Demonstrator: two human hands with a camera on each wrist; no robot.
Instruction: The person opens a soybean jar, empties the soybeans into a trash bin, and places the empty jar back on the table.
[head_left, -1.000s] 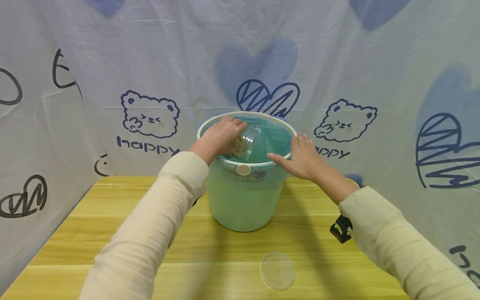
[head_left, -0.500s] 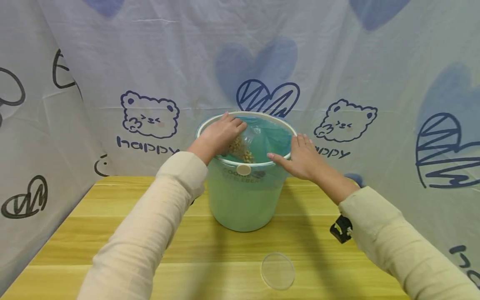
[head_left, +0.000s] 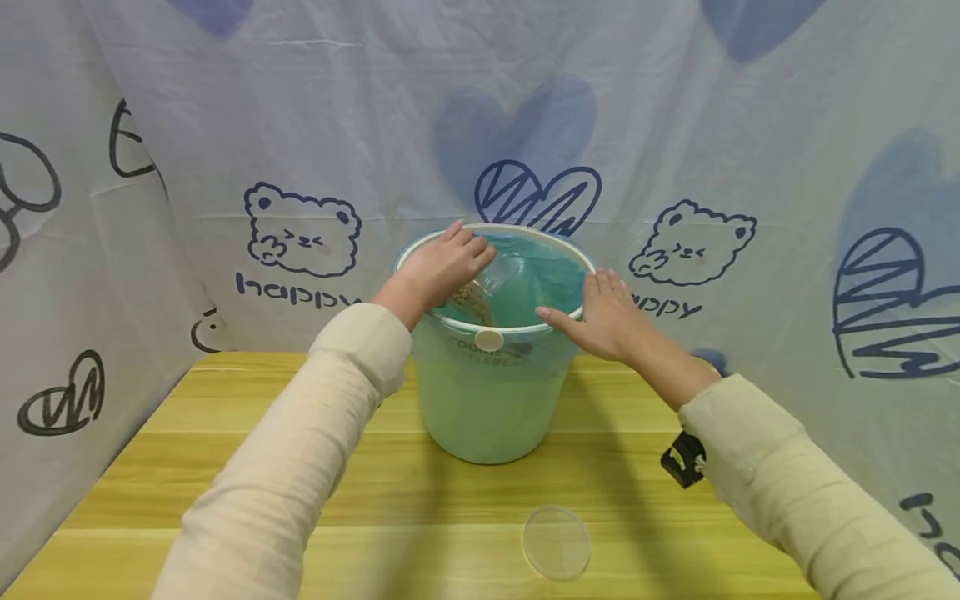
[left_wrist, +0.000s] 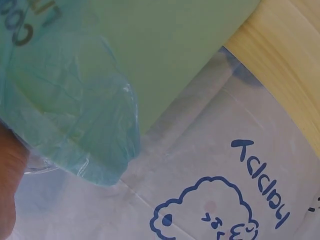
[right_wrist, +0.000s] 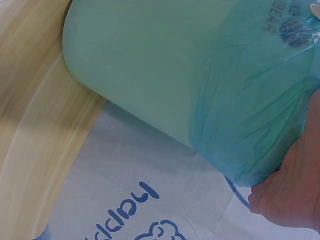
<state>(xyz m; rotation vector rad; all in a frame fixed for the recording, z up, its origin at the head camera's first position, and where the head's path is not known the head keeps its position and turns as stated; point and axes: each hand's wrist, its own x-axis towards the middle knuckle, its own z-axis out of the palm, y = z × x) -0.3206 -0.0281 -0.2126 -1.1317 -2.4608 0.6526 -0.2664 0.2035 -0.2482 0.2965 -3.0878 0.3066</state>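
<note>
A pale green bin (head_left: 487, 408) with a white rim stands upright in the middle of the head view. A thin blue bag (head_left: 566, 287) lines it and folds down outside, as the left wrist view shows. My left hand (head_left: 438, 271) reaches over the left rim and grips a clear plastic jar (head_left: 510, 273), tipped inside the bin. Small beige pellets (head_left: 474, 302) lie in a stream near its mouth; the hand hides part of the jar. At the right rim, my right hand (head_left: 609, 321) rests with fingers extended over it and thumb toward the front.
A clear round lid (head_left: 556, 542) lies flat on the wooden table (head_left: 360, 492) in front of the bin. A printed cloth (head_left: 390, 108) hangs close behind the table and at both sides. A small black device (head_left: 684, 458) sits at the right cuff.
My left hand has rolled a little, tipping the jar further. Pellets have run from the jar into the bin. My right hand stays on the rim.
</note>
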